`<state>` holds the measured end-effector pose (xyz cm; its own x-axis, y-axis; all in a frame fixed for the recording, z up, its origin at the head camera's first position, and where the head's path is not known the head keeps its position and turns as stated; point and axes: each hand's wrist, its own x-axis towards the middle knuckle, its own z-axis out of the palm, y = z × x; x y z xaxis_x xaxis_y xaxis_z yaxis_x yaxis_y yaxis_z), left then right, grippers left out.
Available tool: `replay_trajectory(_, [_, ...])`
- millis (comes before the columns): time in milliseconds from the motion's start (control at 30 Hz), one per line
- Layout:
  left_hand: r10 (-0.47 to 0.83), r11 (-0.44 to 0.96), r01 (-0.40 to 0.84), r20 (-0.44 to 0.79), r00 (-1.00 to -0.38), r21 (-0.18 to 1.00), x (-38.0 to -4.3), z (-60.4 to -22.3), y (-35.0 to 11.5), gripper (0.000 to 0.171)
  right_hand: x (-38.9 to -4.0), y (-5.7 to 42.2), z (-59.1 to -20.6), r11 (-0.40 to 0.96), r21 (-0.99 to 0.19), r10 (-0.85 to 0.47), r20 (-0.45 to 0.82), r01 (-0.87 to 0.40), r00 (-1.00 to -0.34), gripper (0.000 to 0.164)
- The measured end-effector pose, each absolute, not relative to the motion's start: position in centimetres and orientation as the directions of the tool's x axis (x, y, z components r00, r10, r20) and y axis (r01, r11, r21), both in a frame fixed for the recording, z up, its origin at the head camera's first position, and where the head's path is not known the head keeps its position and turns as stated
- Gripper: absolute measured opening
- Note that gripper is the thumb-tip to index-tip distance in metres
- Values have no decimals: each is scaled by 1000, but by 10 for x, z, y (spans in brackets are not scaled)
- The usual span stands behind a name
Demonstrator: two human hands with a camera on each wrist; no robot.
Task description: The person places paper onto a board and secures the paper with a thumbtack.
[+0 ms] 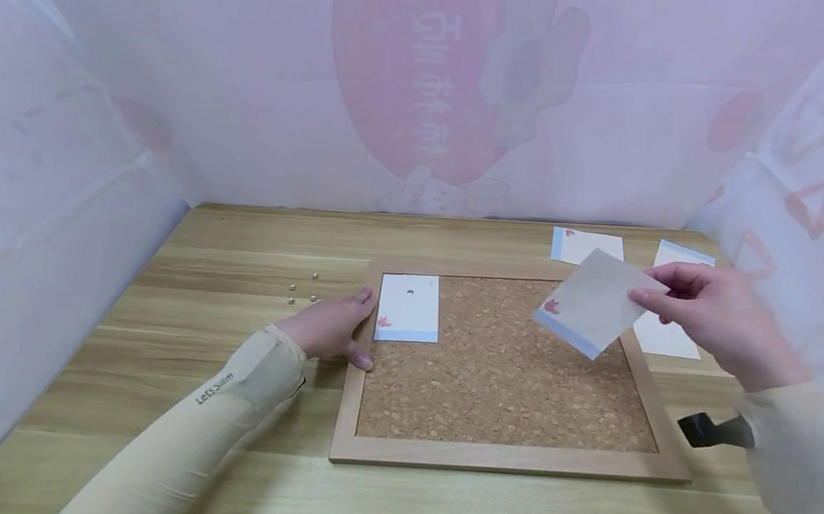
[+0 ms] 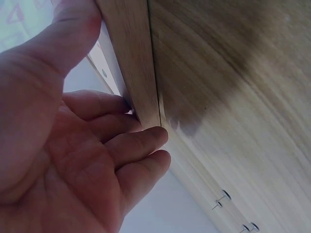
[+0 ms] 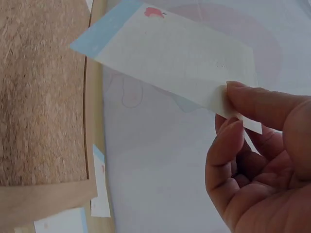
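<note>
In the head view my right hand pinches a paper card by its corner, thumb on one face. The card is pale with a blue strip and a small red picture, tilted above the right part of the corkboard. My left hand touches the wooden frame at the board's left side. In the left wrist view its fingers lie loosely extended against the frame edge. Another card lies on the cork at the upper left, with a small metal pushpin near its top.
Several small metal pins stand on the wooden table left of the board. More cards lie behind the board and at its right. Printed cloth walls enclose the table's back and sides.
</note>
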<state>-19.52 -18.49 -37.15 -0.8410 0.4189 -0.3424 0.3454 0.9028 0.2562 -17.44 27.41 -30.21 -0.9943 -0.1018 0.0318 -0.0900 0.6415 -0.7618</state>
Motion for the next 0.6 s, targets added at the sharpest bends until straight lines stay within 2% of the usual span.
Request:
replay_trajectory(267, [420,901,341,-340,-841,269,-194,-371,-185,112,-195,245,-305,645,-762,-145,-51,-55,-988,52])
replay_trajectory(600, [427,899,353,-335,-840,260,-196,-373,-181,113,-233,208,-321,660,-744,-277,-103,-111,-955,46])
